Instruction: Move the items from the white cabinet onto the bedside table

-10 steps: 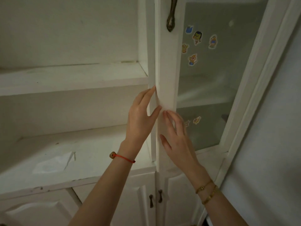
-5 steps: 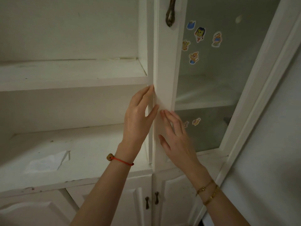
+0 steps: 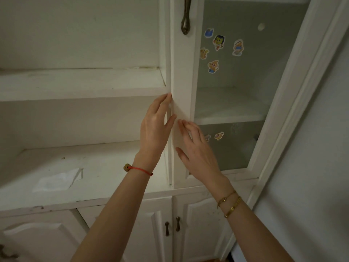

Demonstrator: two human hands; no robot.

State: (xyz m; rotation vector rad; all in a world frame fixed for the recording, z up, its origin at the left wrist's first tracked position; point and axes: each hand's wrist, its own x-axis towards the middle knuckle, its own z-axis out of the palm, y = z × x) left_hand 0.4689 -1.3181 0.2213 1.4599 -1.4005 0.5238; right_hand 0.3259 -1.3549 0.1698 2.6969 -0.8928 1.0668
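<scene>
The white cabinet [image 3: 85,80] fills most of the view, and its glass door [image 3: 229,103] serves as the landmark. Left of the door, two open shelves lie bare except for a flat scrap of white paper [image 3: 56,179] on the lower one, well left of the door frame; no other items to be moved can be seen, and the bedside table is out of view. Below the door are closed lower doors with two small dark handles [image 3: 172,225]. On the door's left stile hangs a dark metal handle [image 3: 186,17], and cartoon stickers [image 3: 219,42] dot the glass.

Both hands rest on the door's left stile. The left hand [image 3: 154,129] is spread, fingertips at the stile's left edge; the right hand [image 3: 197,152] lies flat with fingers spread on the stile's face, gripping nothing.

Compared with half a second ago, the hands keep the same placement; only the view has shifted slightly.
</scene>
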